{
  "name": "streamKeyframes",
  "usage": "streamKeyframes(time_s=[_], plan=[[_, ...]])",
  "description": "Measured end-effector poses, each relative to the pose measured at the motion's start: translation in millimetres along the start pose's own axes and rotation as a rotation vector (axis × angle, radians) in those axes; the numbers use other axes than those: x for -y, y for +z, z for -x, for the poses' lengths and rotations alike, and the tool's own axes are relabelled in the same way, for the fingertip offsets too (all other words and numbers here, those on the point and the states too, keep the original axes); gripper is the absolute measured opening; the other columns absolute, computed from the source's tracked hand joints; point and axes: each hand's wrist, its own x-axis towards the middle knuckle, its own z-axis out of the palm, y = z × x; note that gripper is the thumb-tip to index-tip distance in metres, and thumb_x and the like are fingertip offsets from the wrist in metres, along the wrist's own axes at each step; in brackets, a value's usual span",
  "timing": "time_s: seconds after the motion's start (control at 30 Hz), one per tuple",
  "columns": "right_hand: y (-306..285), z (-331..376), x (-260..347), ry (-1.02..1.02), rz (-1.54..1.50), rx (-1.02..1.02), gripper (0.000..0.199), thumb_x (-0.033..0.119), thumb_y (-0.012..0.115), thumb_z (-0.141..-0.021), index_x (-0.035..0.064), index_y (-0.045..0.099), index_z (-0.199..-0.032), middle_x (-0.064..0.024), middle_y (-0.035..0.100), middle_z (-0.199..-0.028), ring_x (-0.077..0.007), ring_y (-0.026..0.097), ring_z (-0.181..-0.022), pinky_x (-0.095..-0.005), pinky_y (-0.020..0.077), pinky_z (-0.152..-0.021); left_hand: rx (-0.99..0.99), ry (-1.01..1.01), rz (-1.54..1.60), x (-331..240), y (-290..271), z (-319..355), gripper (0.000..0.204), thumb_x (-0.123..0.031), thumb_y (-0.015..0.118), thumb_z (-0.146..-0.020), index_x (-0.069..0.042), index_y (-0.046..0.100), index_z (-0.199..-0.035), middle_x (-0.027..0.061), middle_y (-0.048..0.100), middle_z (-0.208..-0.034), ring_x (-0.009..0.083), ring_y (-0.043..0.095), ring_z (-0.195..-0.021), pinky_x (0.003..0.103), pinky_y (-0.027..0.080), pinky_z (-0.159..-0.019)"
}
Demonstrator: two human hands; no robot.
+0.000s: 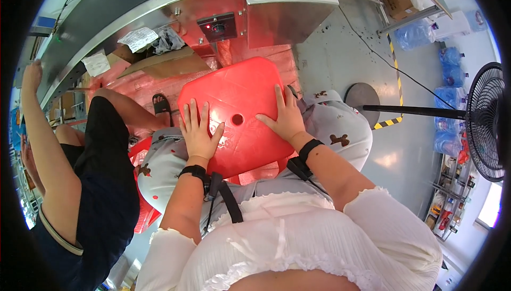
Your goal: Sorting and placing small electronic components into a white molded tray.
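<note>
A red plastic stool point(245, 88) stands between my knees, its square seat facing up with a round hole in the middle. On the left part of the seat my left hand point(198, 134) lies flat, fingers spread and pointing away from me. My right hand point(285, 118) rests on the right edge of the same seat, thumb stretched toward the hole and the other fingers along the rim. Neither hand grips anything that I can see. Both wrists carry black bands with small dark devices and cables.
A long conveyor-like bench point(159, 3) with a control knob panel point(217, 27) runs ahead. Under it lies an opened cardboard box point(165, 64). Another person point(101, 184) sits close on my left. A black fan point(484, 120), its round base point(362, 99) and water bottles point(450, 99) stand right.
</note>
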Motion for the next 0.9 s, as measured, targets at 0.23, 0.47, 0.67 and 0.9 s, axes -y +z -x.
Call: streamKeyframes(time_s=[0.23, 0.47, 0.67, 0.9], plan=[[4.9, 2.3, -3.8, -0.030, 0.024, -0.033, 0.099, 0.056, 0.064, -0.073, 0.0041, 0.016, -0.142, -0.0311, 0.024, -0.137, -0.0464, 0.032, -0.124, -0.0471, 0.0359, -0.099, 0.009, 0.002, -0.002, -0.2, 0.6, 0.0, 0.071, -0.047, 0.057, -0.080, -0.018, 0.033, -0.140, 0.0134, 0.016, -0.150, 0.0351, 0.014, -0.137, 0.053, 0.012, -0.108], [4.0, -0.1, -2.6, -0.045, 0.043, -0.050, 0.098, 0.056, 0.063, -0.073, 0.0026, 0.017, -0.141, -0.0316, 0.024, -0.137, -0.0464, 0.038, -0.117, -0.0482, 0.0381, -0.095, -0.005, 0.003, -0.007, 0.6, -0.4, -1.8, 0.072, -0.048, 0.056, -0.080, -0.018, 0.031, -0.140, 0.0135, 0.016, -0.150, 0.0356, 0.014, -0.137, 0.054, 0.013, -0.108], [2.2, 0.4, -2.3, -0.025, 0.026, -0.025, 0.097, 0.055, 0.064, -0.074, 0.0038, 0.016, -0.141, -0.0302, 0.024, -0.138, -0.0461, 0.033, -0.124, -0.0463, 0.0361, -0.099, 0.025, -0.010, -0.012, -1.2, -0.9, -0.6, 0.071, -0.049, 0.055, -0.080, -0.018, 0.032, -0.140, 0.0135, 0.014, -0.150, 0.0352, 0.012, -0.138, 0.057, 0.014, -0.106], [3.0, 0.8, -3.6, -0.051, 0.016, -0.073, 0.096, 0.055, 0.063, -0.074, 0.0031, 0.019, -0.141, -0.0309, 0.025, -0.137, -0.0463, 0.036, -0.121, -0.0469, 0.0374, -0.097, 0.062, -0.011, -0.036, -3.8, -2.8, -3.5, 0.073, -0.051, 0.053, -0.081, -0.016, 0.030, -0.141, 0.0139, 0.012, -0.150, 0.0359, 0.009, -0.138, 0.058, 0.013, -0.106]])
